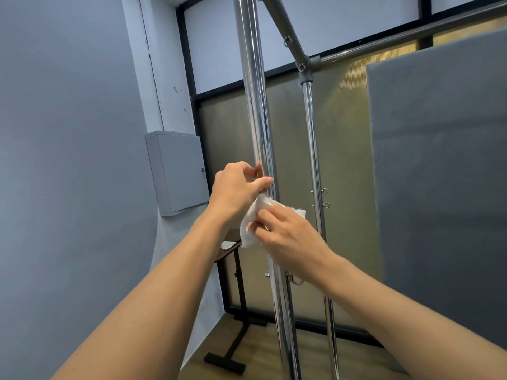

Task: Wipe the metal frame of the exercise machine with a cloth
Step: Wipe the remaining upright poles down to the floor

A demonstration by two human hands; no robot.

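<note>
Both hands hold white cloth against chrome post

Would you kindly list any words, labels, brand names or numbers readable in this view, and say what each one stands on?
None: no text can be read anywhere in this view.
The grey wall cabinet, the chrome upright pole and the white cloth show no visible print.
</note>
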